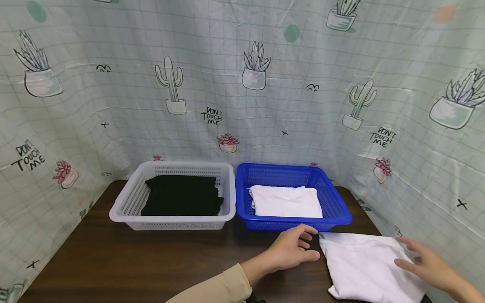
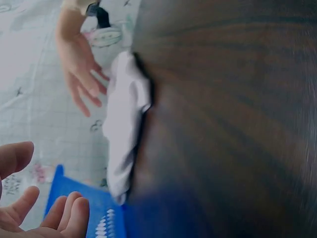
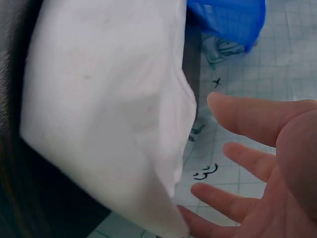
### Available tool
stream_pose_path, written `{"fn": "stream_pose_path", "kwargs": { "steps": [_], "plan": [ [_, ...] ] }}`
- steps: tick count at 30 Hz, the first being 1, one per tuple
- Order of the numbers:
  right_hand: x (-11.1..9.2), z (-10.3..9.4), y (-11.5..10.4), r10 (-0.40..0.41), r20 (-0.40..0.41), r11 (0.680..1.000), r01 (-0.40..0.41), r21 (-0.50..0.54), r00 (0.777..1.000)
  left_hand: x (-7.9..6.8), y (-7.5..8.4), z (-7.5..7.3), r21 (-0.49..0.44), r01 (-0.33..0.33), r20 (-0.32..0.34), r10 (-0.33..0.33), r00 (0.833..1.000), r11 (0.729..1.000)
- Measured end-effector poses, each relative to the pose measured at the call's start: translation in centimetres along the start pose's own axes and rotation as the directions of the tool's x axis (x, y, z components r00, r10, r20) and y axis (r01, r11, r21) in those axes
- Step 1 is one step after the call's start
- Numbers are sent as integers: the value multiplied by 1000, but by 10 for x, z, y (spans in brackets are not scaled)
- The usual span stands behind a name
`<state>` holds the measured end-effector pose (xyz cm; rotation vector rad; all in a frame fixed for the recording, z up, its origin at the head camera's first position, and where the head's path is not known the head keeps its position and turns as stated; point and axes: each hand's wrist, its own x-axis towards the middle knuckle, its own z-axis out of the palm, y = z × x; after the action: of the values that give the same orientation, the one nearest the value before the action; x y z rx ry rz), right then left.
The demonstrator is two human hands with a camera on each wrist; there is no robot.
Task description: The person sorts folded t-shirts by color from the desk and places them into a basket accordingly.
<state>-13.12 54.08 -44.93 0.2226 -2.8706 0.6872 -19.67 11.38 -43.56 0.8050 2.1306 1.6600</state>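
A folded white cloth (image 1: 371, 265), likely a garment, lies on the dark table at the right front, in front of the blue basket. My left hand (image 1: 291, 250) hovers just left of its far left corner, fingers loosely bent and holding nothing. At the cloth's right edge is my right hand (image 1: 428, 263), its thumb and fingers spread apart; in the right wrist view the fingers (image 3: 223, 201) reach beside the cloth's edge. Another folded white cloth (image 1: 286, 202) sits inside the blue basket (image 1: 295, 222).
Left of the blue basket stands a white basket (image 1: 172, 223) with folded black cloth (image 1: 182, 195) in it. Both baskets stand at the back of the brown table (image 1: 151, 261). A cactus-print curtain (image 1: 212, 84) surrounds the back and sides.
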Motion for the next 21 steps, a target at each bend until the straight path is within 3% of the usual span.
{"fn": "stream_pose_path", "kwargs": {
  "steps": [3, 8, 10, 16, 21],
  "plan": [
    [0, 0, 0, 98, 101, 994, -93, -52, 990, 1, -7, 14, -30, 61, 24, -60, 998, 998],
    [-2, 5, -4, 260, 241, 966, -252, -62, 935, 3, -16, 36, -92, 190, 73, -183, 980, 977],
    [-2, 9, -6, 275, 257, 960, -279, -25, 926, 5, -18, 41, -113, 236, 87, -227, 970, 965],
    [-2, 19, -11, 248, 203, 967, -256, 10, 947, 10, -26, 47, -132, 296, 82, -287, 954, 946],
    [1, 23, -16, 269, 281, 955, -293, 50, 922, 17, -27, 50, -100, 290, 73, -284, 956, 952]
  ]
}}
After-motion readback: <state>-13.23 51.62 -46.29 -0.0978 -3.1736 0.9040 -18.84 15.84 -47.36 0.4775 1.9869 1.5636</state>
